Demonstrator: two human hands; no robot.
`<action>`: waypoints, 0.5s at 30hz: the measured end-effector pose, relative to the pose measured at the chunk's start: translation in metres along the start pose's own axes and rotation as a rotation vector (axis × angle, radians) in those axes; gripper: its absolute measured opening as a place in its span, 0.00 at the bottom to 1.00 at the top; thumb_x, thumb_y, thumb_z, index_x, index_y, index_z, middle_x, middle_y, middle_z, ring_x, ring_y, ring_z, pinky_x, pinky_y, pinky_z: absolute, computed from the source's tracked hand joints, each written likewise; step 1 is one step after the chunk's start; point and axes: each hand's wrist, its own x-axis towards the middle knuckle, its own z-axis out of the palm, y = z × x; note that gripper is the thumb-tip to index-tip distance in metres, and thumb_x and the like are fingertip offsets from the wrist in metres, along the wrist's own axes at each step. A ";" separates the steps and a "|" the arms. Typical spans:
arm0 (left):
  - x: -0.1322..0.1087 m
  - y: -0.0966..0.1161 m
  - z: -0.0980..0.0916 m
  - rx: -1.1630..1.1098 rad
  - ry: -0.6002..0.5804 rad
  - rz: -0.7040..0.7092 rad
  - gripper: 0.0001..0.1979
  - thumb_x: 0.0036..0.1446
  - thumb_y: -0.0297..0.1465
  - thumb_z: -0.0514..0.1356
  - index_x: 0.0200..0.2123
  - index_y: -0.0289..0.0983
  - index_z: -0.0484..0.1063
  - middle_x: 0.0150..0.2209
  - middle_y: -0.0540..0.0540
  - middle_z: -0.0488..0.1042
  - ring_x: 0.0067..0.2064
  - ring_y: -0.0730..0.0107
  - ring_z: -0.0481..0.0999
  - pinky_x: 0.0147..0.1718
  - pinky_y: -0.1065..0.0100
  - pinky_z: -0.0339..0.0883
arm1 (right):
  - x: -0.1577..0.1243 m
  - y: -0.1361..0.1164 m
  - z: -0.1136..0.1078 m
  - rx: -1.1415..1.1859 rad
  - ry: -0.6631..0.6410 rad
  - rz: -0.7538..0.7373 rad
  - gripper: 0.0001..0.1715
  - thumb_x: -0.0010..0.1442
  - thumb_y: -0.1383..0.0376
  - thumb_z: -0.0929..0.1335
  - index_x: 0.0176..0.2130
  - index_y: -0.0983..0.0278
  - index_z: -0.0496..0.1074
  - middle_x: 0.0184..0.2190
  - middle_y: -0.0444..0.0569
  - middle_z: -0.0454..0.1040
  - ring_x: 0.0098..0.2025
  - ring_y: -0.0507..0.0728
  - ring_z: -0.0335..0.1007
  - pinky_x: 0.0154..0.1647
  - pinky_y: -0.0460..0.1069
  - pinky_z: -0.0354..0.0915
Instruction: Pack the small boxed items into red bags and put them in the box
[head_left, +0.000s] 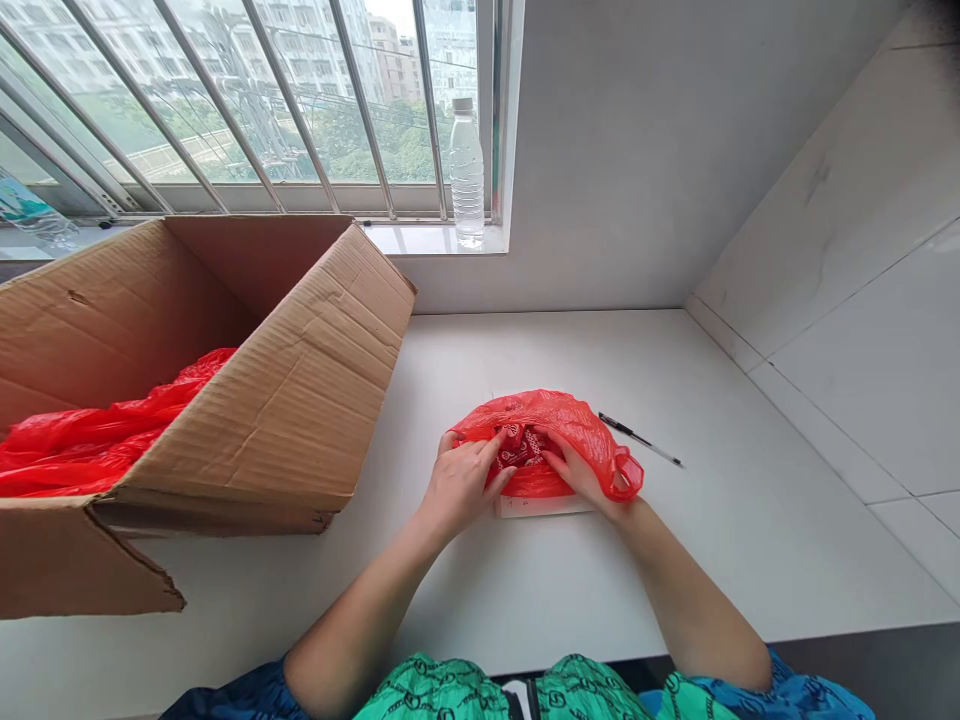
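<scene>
A red plastic bag lies on the white countertop, its mouth facing me. Inside the opening shows a dark red item with a white pattern; its kind I cannot make out. My left hand grips the left side of the bag's mouth, with thumb and index finger at the opening. From the right, my right hand reaches into the mouth, fingers bent around the plastic beside the patterned item. Its fingertips are partly hidden by the bag. Under the bag's near edge a flat white piece sticks out.
A black-capped pen lies right of the bag. At left stands a large open cardboard box holding more red plastic. A clear bottle stands on the windowsill; another bottle leans at far left. Tiled wall borders the right.
</scene>
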 end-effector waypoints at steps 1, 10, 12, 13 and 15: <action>0.000 0.000 0.000 -0.003 -0.003 0.005 0.20 0.65 0.37 0.56 0.58 0.39 0.68 0.33 0.46 0.79 0.32 0.65 0.76 0.49 0.57 0.56 | -0.001 -0.002 0.000 -0.021 -0.010 0.006 0.18 0.63 0.58 0.68 0.53 0.53 0.72 0.54 0.50 0.74 0.56 0.65 0.69 0.55 0.61 0.68; 0.003 0.002 -0.006 -0.039 0.033 0.007 0.15 0.67 0.36 0.55 0.55 0.42 0.72 0.35 0.48 0.79 0.35 0.66 0.76 0.49 0.58 0.56 | 0.002 -0.023 -0.006 -0.150 0.129 0.001 0.14 0.62 0.57 0.69 0.47 0.56 0.74 0.44 0.52 0.77 0.48 0.65 0.73 0.52 0.62 0.70; 0.004 0.003 -0.008 -0.067 0.072 -0.001 0.16 0.67 0.35 0.55 0.56 0.42 0.70 0.37 0.47 0.79 0.37 0.65 0.76 0.49 0.58 0.57 | 0.003 -0.028 -0.006 -0.082 0.145 -0.018 0.14 0.63 0.57 0.69 0.48 0.56 0.74 0.45 0.51 0.77 0.48 0.64 0.74 0.51 0.60 0.71; 0.005 0.004 -0.009 -0.083 0.093 -0.006 0.16 0.67 0.35 0.55 0.57 0.42 0.69 0.37 0.47 0.79 0.37 0.66 0.76 0.49 0.58 0.57 | 0.003 -0.031 -0.006 -0.044 0.145 -0.016 0.14 0.63 0.57 0.68 0.48 0.56 0.74 0.44 0.51 0.77 0.47 0.63 0.74 0.49 0.59 0.72; 0.005 0.006 -0.011 -0.119 0.123 -0.017 0.17 0.67 0.35 0.55 0.57 0.42 0.68 0.38 0.47 0.79 0.38 0.65 0.76 0.50 0.59 0.58 | 0.002 -0.035 -0.004 0.041 0.104 0.016 0.13 0.63 0.56 0.68 0.47 0.56 0.73 0.42 0.48 0.77 0.43 0.60 0.75 0.46 0.57 0.73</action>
